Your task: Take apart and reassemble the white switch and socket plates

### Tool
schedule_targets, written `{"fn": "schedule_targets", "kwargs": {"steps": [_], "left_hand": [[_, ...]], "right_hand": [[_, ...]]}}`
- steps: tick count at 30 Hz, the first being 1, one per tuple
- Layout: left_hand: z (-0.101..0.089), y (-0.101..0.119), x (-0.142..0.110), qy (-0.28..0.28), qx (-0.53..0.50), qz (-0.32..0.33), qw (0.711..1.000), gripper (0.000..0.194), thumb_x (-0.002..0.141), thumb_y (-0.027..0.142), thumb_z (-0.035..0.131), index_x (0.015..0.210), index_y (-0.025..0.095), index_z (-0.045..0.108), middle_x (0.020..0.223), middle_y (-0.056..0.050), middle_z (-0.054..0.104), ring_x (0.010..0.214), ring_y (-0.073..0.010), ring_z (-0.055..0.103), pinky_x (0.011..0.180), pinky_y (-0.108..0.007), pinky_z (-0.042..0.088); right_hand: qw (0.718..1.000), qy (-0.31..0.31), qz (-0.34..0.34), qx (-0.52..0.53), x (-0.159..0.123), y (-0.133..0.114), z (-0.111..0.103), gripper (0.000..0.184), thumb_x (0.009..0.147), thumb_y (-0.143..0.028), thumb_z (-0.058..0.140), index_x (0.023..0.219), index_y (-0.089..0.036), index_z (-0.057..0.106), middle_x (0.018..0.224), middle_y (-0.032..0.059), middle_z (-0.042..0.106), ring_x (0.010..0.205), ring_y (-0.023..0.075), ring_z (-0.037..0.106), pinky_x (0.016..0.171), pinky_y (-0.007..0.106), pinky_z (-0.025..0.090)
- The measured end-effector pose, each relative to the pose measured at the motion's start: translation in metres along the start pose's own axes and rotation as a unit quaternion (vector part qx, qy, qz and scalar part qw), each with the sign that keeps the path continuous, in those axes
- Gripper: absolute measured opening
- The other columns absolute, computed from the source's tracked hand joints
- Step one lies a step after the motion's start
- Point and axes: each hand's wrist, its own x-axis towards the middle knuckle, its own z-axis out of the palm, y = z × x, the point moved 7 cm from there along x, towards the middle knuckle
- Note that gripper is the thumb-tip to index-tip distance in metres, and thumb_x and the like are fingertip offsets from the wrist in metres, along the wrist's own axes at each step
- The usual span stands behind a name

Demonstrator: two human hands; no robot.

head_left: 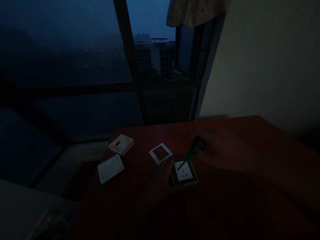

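A wall socket [186, 174] with a white face and dark surround lies on the red table. My left hand [162, 181] is closed around its left side. My right hand [221, 148] grips a screwdriver [193, 151] with a green handle, its thin shaft slanting down to the left over the socket's face. Whether the tip touches the socket I cannot tell in this dim light. Just behind my left hand lies a white square frame [152, 156] with an open middle.
At the table's [234, 199] left edge lie a pale square box [126, 147] with a small opening and a flat white plate [111, 169]. A dark-framed window [132, 62] stands behind the table, and a pale wall [269, 58] rises at the right.
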Motion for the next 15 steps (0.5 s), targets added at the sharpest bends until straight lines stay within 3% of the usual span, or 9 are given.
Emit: {"fn": "schedule_targets", "kwargs": {"steps": [6, 15], "left_hand": [[0.003, -0.003, 0.0, -0.006, 0.009, -0.01, 1.0, 0.099, 0.066, 0.053, 0.076, 0.146, 0.027, 0.023, 0.151, -0.011, 0.025, 0.137, -0.0327, 0.026, 0.11, -0.047, 0.028], [-0.001, 0.004, -0.002, 0.002, 0.036, -0.007, 0.999, 0.095, 0.068, 0.048, 0.076, 0.145, 0.028, 0.024, 0.151, -0.009, 0.023, 0.137, -0.0309, 0.025, 0.111, -0.046, 0.027]], "right_hand": [[0.999, 0.012, 0.022, -0.023, -0.013, 0.027, -0.01, 0.016, 0.081, -0.03, 0.051, 0.094, -0.021, 0.055, 0.086, 0.0033, 0.068, 0.07, 0.0175, 0.063, 0.059, 0.027, 0.04], [0.998, 0.022, 0.057, -0.004, -0.03, 0.053, -0.005, 0.017, 0.082, -0.032, 0.051, 0.095, -0.022, 0.055, 0.084, 0.0025, 0.068, 0.068, 0.0173, 0.064, 0.055, 0.026, 0.04]]}}
